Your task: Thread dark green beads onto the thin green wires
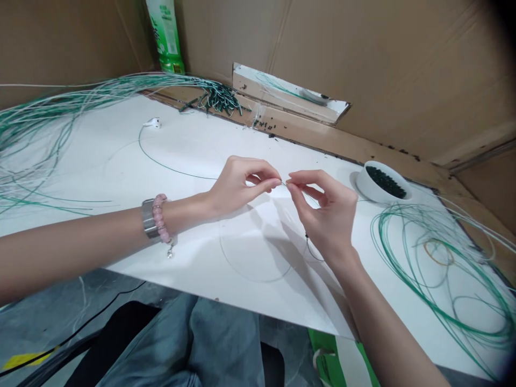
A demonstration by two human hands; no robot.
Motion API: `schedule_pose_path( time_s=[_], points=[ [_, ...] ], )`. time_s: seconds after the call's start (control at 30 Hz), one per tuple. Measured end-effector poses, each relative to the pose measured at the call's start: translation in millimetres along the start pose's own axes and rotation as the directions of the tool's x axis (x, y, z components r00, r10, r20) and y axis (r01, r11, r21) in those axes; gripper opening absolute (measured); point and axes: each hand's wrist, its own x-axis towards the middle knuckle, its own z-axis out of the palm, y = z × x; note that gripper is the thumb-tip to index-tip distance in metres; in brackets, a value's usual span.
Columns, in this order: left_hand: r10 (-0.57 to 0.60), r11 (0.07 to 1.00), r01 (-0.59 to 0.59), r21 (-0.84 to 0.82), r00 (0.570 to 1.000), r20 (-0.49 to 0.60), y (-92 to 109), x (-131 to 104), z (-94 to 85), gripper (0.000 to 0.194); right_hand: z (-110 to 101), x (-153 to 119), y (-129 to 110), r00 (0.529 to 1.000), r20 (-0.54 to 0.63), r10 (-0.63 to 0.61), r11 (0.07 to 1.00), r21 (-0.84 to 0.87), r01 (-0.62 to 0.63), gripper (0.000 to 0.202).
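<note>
The left hand (237, 185) and right hand (328, 207) each pinch a thin green wire (283, 183) in closed fingertips, left of the bowl (373, 189). It looks hair-fine, curving loosely over the smooth white tabletop (258, 301). The glossy, round bowl holds tiny dark beads (386, 181); nearer me than it lies a springy green coil (423, 298).

Two hands (234, 185) (332, 215), one bowl (368, 189), one bottle (166, 35), one beaded bracelet (160, 217)
</note>
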Motion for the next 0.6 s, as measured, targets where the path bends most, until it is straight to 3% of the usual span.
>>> schedule_pose_path(
  time_s=[0.2, 0.33, 0.43, 0.53, 0.6],
  points=[
    [0.020, 1.000, -0.020, 0.005, 0.999, 0.027, 0.3, 0.3, 0.6, 0.013, 2.0, -1.0, -1.8, 0.999, -0.029, 0.013, 0.999, 0.032, -0.012, 0.011],
    [-0.100, 0.990, 0.103, -0.101, 0.995, 0.028, -1.1, 2.0, 1.9, 0.013, 2.3, -1.0, -1.8, 1.000, -0.017, -0.001, 1.000, 0.012, 0.001, 0.018],
    [-0.181, 0.965, 0.187, -0.185, 0.982, 0.048, -2.9, 3.1, 2.8, 0.014, 2.5, -0.7, -1.2, 0.996, -0.025, -0.088, 0.991, -0.099, 0.086, 0.019],
    [-0.195, 0.946, 0.218, -0.238, 0.974, 0.116, -4.0, 3.5, 3.2, 0.016, 3.3, -0.7, -0.5, 0.991, -0.038, -0.129, 0.978, -0.173, 0.121, 0.016],
    [-0.193, 0.942, 0.225, -0.250, 0.970, 0.146, -4.1, 3.5, 3.4, 0.016, 4.3, -0.5, -0.3, 0.996, -0.036, -0.086, 0.983, -0.165, 0.079, 0.019]
  ],
)
